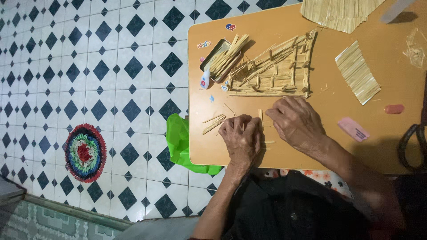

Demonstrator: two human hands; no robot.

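My left hand [241, 138] and my right hand [297, 122] lie side by side on an orange table [329, 104], fingers pressed down on a small assembly of thin wooden sticks [261, 116] between them. A few loose sticks [213, 123] lie just left of my left hand. Beyond the hands sits a larger lattice frame of sticks [276, 71]. A metal tin [216, 60] with sticks in it and a small white glue bottle [205, 80] stand to the frame's left.
A flat panel of aligned sticks [357, 72] and a bundle of sticks [340, 13] lie on the table's far right side. A pink eraser [353, 129], a red blob [394, 109], a green bag [180, 142] and a round woven mat [85, 152] on the tiled floor are in view.
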